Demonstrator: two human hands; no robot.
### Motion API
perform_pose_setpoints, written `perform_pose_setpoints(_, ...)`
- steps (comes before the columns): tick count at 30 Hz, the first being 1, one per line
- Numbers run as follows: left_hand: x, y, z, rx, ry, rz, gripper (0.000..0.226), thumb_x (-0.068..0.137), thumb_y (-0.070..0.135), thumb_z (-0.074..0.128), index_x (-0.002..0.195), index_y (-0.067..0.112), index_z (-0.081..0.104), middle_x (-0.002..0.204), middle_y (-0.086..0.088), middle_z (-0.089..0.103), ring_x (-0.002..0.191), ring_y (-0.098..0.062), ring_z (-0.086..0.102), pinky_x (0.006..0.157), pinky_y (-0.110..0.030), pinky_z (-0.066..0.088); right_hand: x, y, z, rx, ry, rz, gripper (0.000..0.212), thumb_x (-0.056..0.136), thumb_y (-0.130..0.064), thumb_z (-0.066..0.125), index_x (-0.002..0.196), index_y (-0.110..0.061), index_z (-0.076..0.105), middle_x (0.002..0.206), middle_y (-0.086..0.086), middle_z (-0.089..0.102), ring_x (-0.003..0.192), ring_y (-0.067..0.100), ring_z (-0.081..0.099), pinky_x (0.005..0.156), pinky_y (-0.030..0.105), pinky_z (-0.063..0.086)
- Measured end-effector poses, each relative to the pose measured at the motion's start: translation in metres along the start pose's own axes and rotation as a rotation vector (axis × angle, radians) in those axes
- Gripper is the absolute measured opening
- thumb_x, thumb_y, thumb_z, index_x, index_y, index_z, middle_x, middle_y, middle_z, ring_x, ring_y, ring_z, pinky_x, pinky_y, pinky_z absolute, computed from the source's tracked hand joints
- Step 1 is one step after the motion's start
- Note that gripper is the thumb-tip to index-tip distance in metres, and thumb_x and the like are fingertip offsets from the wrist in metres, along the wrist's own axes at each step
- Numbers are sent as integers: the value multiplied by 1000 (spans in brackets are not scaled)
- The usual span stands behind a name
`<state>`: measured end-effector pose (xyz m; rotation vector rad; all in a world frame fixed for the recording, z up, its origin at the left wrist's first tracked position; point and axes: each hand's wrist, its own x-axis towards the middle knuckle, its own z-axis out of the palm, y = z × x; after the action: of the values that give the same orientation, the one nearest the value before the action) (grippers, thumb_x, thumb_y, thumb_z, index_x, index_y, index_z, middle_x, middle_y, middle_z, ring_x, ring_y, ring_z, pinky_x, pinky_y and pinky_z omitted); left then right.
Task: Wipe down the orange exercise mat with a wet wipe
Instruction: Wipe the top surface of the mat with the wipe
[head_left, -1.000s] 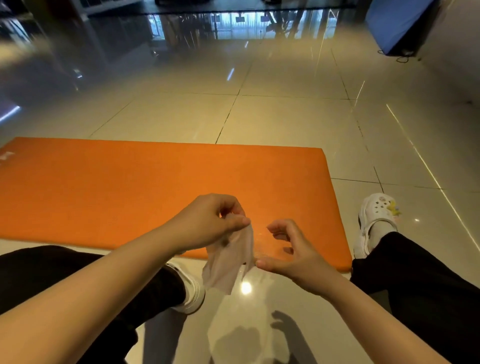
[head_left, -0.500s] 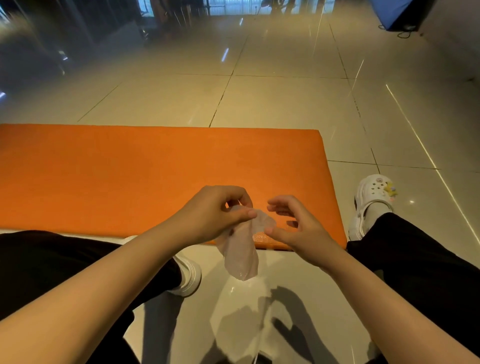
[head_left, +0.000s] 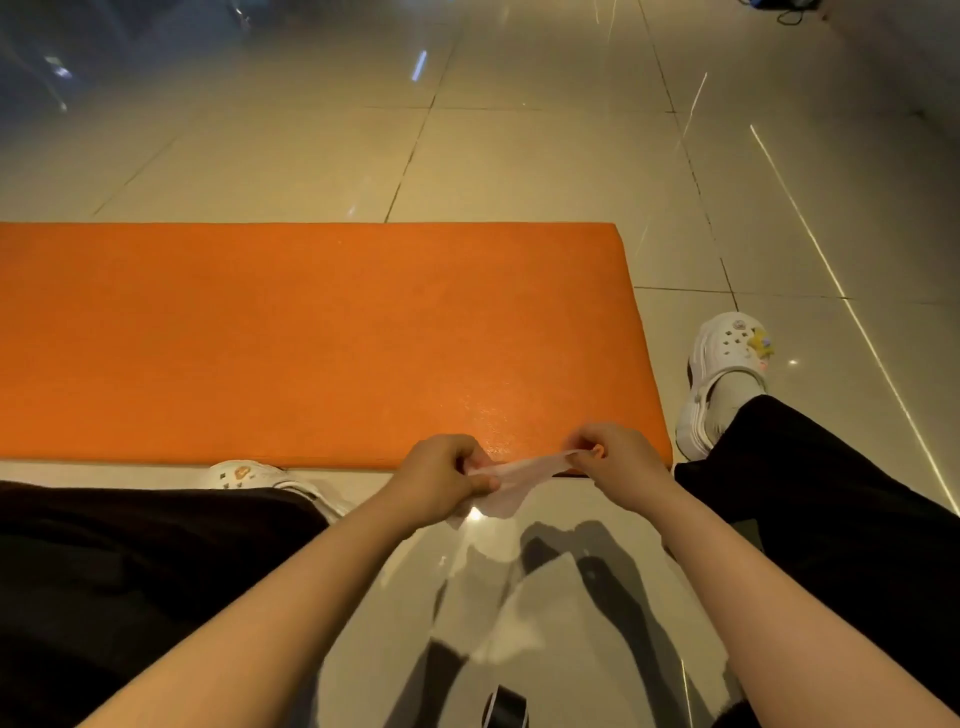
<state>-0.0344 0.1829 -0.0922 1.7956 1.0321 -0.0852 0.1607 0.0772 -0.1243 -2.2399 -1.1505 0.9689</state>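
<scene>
Fingers of both hands pinch a thin, pale wet wipe (head_left: 511, 475) and hold it stretched between them at the near edge of an orange exercise mat (head_left: 311, 338). On the left hand (head_left: 441, 480), the thumb and curled fingers clamp one end of the wipe, with loose material hanging in a fold just below the knuckles. On the right hand (head_left: 615, 457), the fingertips nip the opposite corner, so that the sheet runs as a taut, narrow band from one grip to the other, slightly higher at the right. The wipe hangs above the mat's front right corner and the strip of floor just before it; whether it touches the mat cannot be told. The mat lies flat on a glossy tiled floor (head_left: 519, 156), its right end in view and its left end running out of frame. A patch near the hands shines with a light sheen. The person crouches over the near edge in black trousers, bare forearms reaching forward. One white clog (head_left: 724, 374) with small charms stands on the tiles just right of the mat; the other (head_left: 249, 475) shows just before the mat's near edge. Shadows of the arms fall on the tiles below.
</scene>
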Motion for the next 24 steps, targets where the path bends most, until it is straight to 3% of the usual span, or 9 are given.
perform_pose_setpoints(3, 25, -16, 46, -267, -18, -140, 16, 89, 7, 70, 76, 13, 63, 71, -5, 60, 50, -4, 53, 54, -28, 45, 12, 32, -4, 141, 13, 207, 20, 97, -7, 52, 82, -18, 59, 84, 6, 62, 63, 15, 57, 56, 25, 44)
perform_pose_setpoints(5, 44, -19, 77, -332, -77, -193, 12, 91, 10, 68, 81, 15, 66, 83, -6, 66, 76, -17, 63, 72, -40, 56, 20, 48, -11, 278, 40, 335, 19, 96, -2, 50, 86, -13, 61, 92, 11, 64, 69, 20, 62, 63, 32, 53)
perform_pose_setpoints(7, 63, -13, 101, -382, -134, -208, 13, 94, 12, 64, 85, 20, 66, 91, -3, 66, 92, -23, 63, 83, -39, 56, 33, 59, -21, 299, 128, 389, 22, 95, 0, 49, 87, -14, 64, 100, 11, 66, 83, 25, 65, 76, 38, 58)
perform_pose_setpoints(10, 98, -3, 123, -475, -166, -209, 21, 96, 6, 58, 85, 23, 64, 84, 0, 61, 82, -15, 59, 70, -25, 51, 63, 61, -36, 100, 307, 385, 25, 96, -3, 48, 94, -19, 68, 113, 4, 65, 104, 25, 60, 85, 34, 50)
perform_pose_setpoints(13, 136, -3, 121, -567, -124, -198, 20, 95, 3, 59, 83, 18, 64, 76, 0, 60, 78, -17, 56, 71, -24, 47, 108, 56, -36, -14, 343, 294, 30, 96, -3, 46, 110, -13, 71, 125, 6, 62, 116, 25, 56, 92, 29, 41)
perform_pose_setpoints(15, 158, -12, 110, -543, -86, -211, 9, 97, 8, 59, 96, 14, 64, 84, 0, 61, 87, -18, 57, 76, -22, 45, 141, 52, -24, -48, 280, 211, 31, 98, -5, 46, 119, -12, 68, 131, 7, 58, 122, 25, 53, 95, 26, 37)
perform_pose_setpoints(17, 173, -30, 94, -411, -87, -233, 24, 98, 14, 59, 121, 12, 61, 105, 1, 61, 102, -16, 56, 81, -16, 44, 165, 48, 0, -27, 161, 129, 35, 102, -9, 43, 133, -15, 57, 144, 5, 48, 131, 20, 45, 105, 25, 33)
perform_pose_setpoints(20, 182, -70, 69, -152, -35, -242, 39, 97, 21, 61, 135, 13, 55, 130, 4, 56, 120, -14, 52, 96, -19, 37, 181, 52, 38, 35, 159, 113, 49, 101, -4, 43, 148, -18, 40, 159, 3, 24, 139, 9, 25, 107, 5, 13)
perform_pose_setpoints(24, 194, -101, 43, 77, 328, -195, 33, 97, 20, 61, 129, 11, 60, 132, -9, 57, 124, -25, 49, 94, -20, 31, 178, 72, 76, -75, 293, 340, 52, 104, -20, 41, 153, -17, 26, 162, 6, 17, 149, 23, 9, 120, 35, 7)
